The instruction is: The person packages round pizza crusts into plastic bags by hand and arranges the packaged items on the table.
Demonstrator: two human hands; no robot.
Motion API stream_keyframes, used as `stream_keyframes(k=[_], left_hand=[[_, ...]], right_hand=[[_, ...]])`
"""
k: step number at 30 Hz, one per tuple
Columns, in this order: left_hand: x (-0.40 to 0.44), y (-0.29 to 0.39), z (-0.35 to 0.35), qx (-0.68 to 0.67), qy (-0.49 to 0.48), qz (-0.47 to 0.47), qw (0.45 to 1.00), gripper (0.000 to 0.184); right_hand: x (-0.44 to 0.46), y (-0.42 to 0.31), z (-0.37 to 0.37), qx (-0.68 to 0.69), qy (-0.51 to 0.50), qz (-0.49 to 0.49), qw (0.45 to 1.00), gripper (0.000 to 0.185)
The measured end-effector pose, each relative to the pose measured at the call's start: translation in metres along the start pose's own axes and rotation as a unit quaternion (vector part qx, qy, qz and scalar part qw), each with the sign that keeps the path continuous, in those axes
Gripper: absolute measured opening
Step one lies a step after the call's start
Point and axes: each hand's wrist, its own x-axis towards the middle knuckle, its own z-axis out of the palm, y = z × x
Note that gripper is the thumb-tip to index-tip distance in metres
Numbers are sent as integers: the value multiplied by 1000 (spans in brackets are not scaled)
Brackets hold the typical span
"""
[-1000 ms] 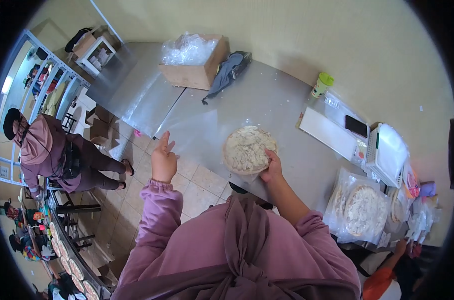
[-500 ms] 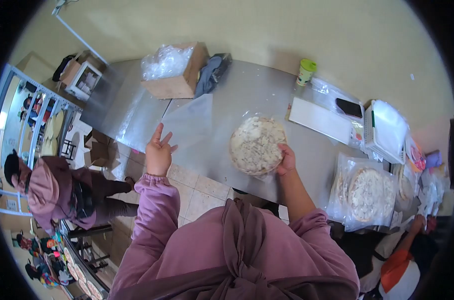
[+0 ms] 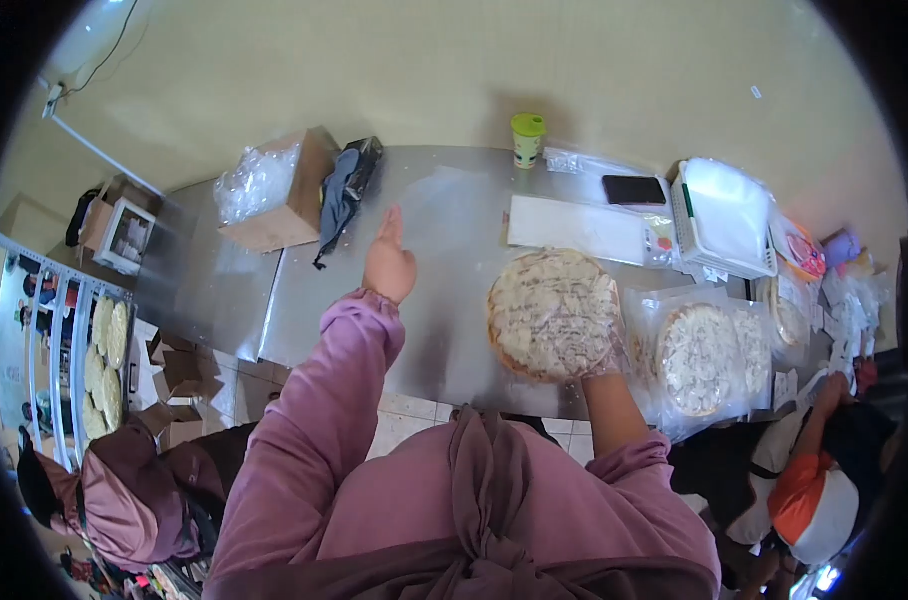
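My left hand (image 3: 391, 268) is raised over the left middle of the metal table, fingers stretched out, holding nothing that I can see. A round, flat pizza (image 3: 554, 315) with a pale, crumbly white topping rests on my right hand (image 3: 601, 385). Most of that hand is hidden beneath the pizza; only its edge and the wrist show. Clear plastic shows along the pizza's right side. Close by on the right, more bagged pizzas (image 3: 696, 358) lie in clear plastic on the table.
A cardboard box (image 3: 279, 215) of clear plastic stands back left beside a dark cloth bundle (image 3: 344, 195). A green-lidded cup (image 3: 527, 140), white board (image 3: 577, 229), phone (image 3: 634, 190) and white basket (image 3: 726, 225) line the back. Other people are at left (image 3: 134, 495) and right (image 3: 819, 500).
The pizza has risen and shifted right, from being gripped at its edge to lying over my right hand. My left hand has moved right and up, its fingers closer together. The view has turned right.
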Motion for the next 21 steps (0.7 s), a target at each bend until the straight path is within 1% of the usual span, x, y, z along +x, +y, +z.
stream_keyframes(k=[1, 3, 7, 8, 9, 10, 12, 13, 14, 15, 16, 17, 18, 19, 20, 21], left_hand=[[6, 8, 5, -3, -4, 4, 1000, 67], [14, 22, 14, -7, -77, -6, 997, 67], [19, 39, 27, -22, -105, 41, 993, 67], [19, 41, 28, -16, -130, 55, 990, 67], [20, 44, 27, -11, -154, 68, 986, 68], [20, 46, 25, -8, -157, 69, 985, 68], [18, 49, 20, 7, -227, 51, 973, 70], [17, 52, 15, 11, -229, 49, 972, 70], [16, 53, 9, 20, -257, 60, 964, 70], [14, 53, 4, 28, -283, 70, 956, 70], [11, 49, 1, 30, -285, 68, 956, 70], [7, 44, -3, 40, -294, 97, 950, 70], [3, 41, -7, 49, -302, 126, 944, 69], [-1, 41, -9, 49, -302, 124, 944, 69], [-7, 41, -12, 46, -302, 134, 943, 68], [-12, 41, -14, 43, -301, 145, 942, 68]], right_hand=[[-4, -1, -4, 2, 22, 11, 1000, 59], [-12, -3, -12, 7, 65, 35, 997, 58], [-18, 0, -18, 26, 144, 88, 985, 57], [-15, 4, -17, 30, 144, 86, 985, 57], [-8, 8, -10, 59, 114, 122, 984, 57], [-3, 10, -6, 89, 84, 159, 980, 56], [4, 15, -24, 94, 69, 167, 979, 56], [8, 20, -34, 96, 56, 174, 978, 56], [10, 24, -44, 100, 55, 175, 978, 56], [13, 27, -47, 70, 57, 142, 986, 57], [14, 31, -49, 38, 58, 109, 992, 58], [14, 32, -52, 41, 58, 110, 991, 58], [15, 30, -35, 73, 49, 88, 992, 59], [16, 29, -26, 104, 42, 66, 992, 59], [18, 30, -26, 105, 42, 67, 991, 59], [20, 30, -26, 102, 33, 41, 993, 60]])
